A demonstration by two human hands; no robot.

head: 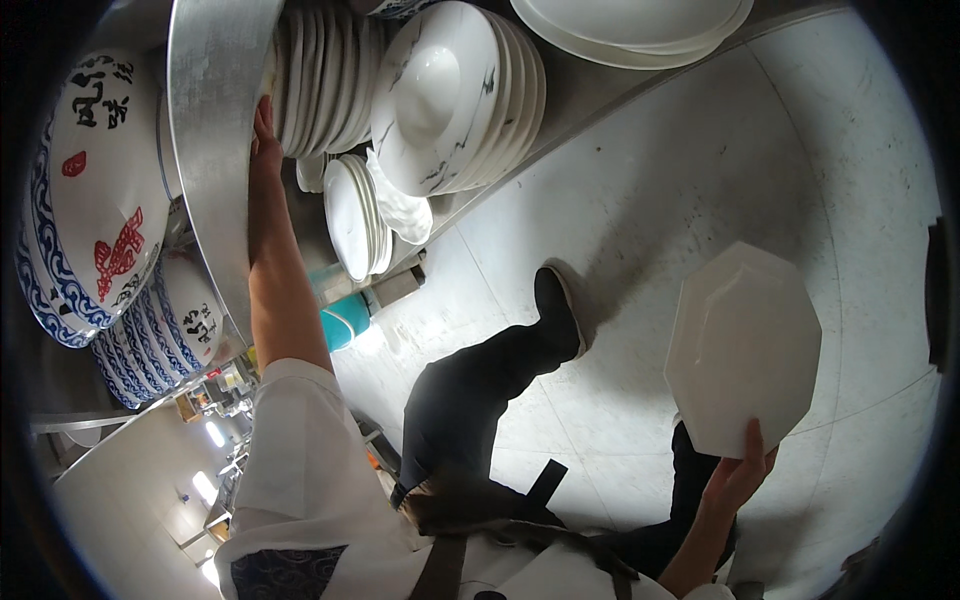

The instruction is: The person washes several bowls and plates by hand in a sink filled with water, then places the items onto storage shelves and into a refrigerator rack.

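Observation:
My right hand (742, 469) grips the lower edge of a white octagonal plate (742, 352), held out over the floor. My left arm reaches up under a metal shelf, and my left hand (266, 135) is beside a tall stack of white plates (326, 82); its fingertips are partly hidden, and whether it holds a plate cannot be told. Close by stand a stack of round plates with dark marbled lines (439, 97), a stack of small white plates (352, 217) and a white wavy-edged dish (399, 202).
The metal shelf's edge (214, 150) runs along my left arm. Above it are large patterned bowls (105, 195) and a stack of smaller ones (161, 330). White oval dishes (637, 30) sit near the lower shelf's edge. A teal bucket (346, 319) stands beyond my arm.

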